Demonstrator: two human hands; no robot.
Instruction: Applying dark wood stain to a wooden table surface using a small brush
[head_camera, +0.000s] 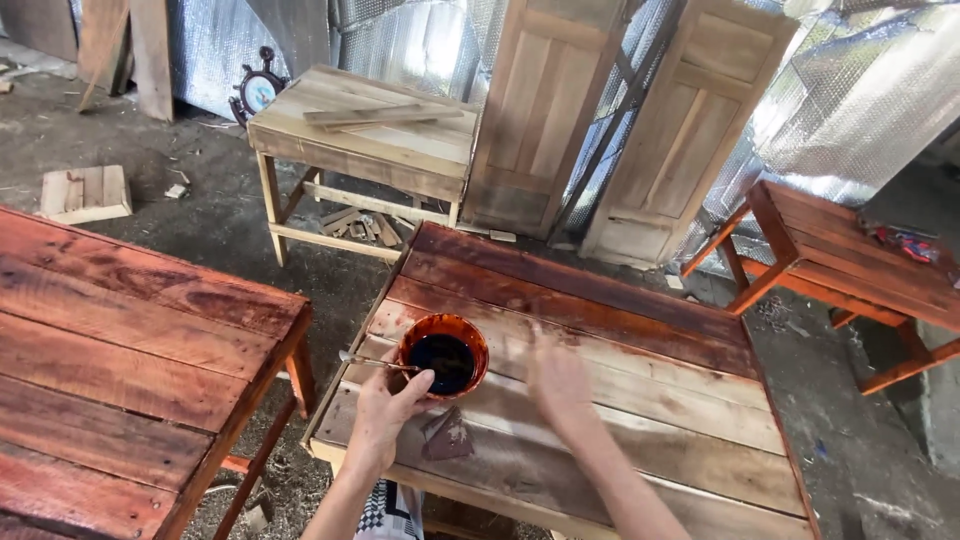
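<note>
A small wooden table (640, 400) stands in front of me, its far planks stained red-brown and its near planks paler. On its left part sits an orange bowl (444, 357) of dark stain. My left hand (388, 400) rests at the bowl's near rim and grips a thin brush handle (372, 362) that sticks out to the left. My right hand (558, 380), blurred, lies flat with spread fingers on the planks just right of the bowl, holding nothing. A dark stained rag (447, 436) lies on the table between my two forearms.
A red-stained table (130, 340) fills the left foreground. An unstained table (370, 130) stands behind, with two bare wooden door panels (620, 120) leaning on a foil-covered wall. A red-stained bench (850, 255) is at the right. Wood offcuts lie on the dirt floor.
</note>
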